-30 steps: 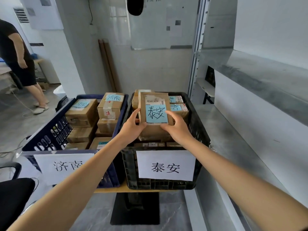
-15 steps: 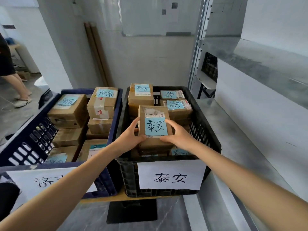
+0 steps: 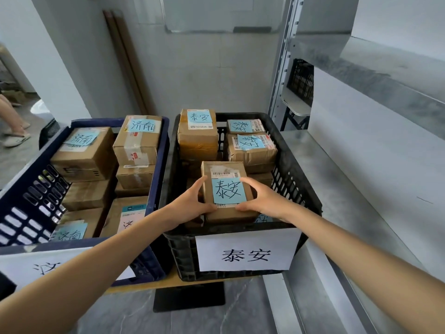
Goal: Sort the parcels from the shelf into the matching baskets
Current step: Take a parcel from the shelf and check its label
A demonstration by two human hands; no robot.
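Wooden tabletop [image 3: 168,284] holds 2 baskets side by side: blue basket [image 3: 31,196] left, black basket [image 3: 183,251] right.

White tiled wall [image 3: 204,75], whiteboard [image 3: 216,13] up top — grey marbled floor [image 3: 115,317] below

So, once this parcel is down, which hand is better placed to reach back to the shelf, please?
Probably the right hand: it grips the parcel on its right edge, nearest the metal shelf; the left hand sits toward the blue basket.

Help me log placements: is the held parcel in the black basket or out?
In. The parcel lies within the black basket, atop other parcels; left hand and right hand grip its sides.
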